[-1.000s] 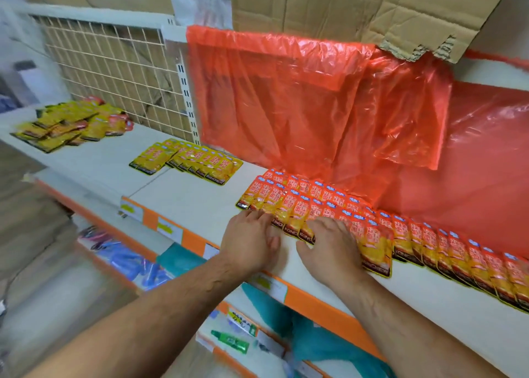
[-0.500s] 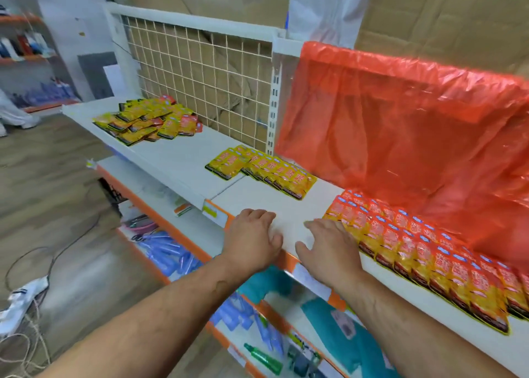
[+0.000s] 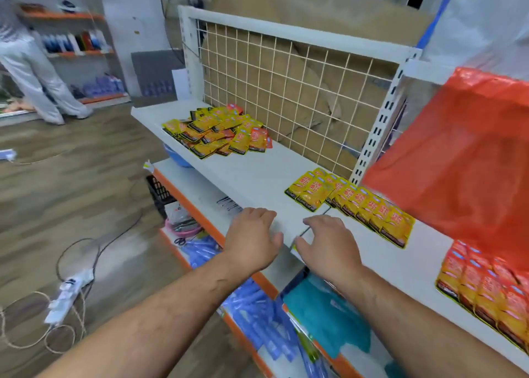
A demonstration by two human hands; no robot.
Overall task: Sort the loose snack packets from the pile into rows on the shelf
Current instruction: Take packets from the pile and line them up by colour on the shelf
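A loose pile of yellow and orange snack packets (image 3: 219, 133) lies at the far left end of the white shelf (image 3: 252, 174). A row of yellow packets (image 3: 352, 203) lies overlapped in the middle of the shelf. A row of orange packets (image 3: 486, 289) runs along the shelf at the right. My left hand (image 3: 252, 240) and my right hand (image 3: 326, 247) hover over the shelf's front edge, between the pile and the rows, fingers loosely curled. Neither hand holds anything.
A wire mesh panel (image 3: 286, 88) backs the shelf, and red plastic sheeting (image 3: 458, 160) hangs at the right. Lower shelves (image 3: 257, 306) hold blue and teal goods. A power strip (image 3: 68, 292) and cables lie on the wooden floor. A person in white (image 3: 34, 71) stands far left.
My view has swung left, from the orange row toward the pile. Both hands left the orange packets and slid left along the shelf's front edge, holding nothing.
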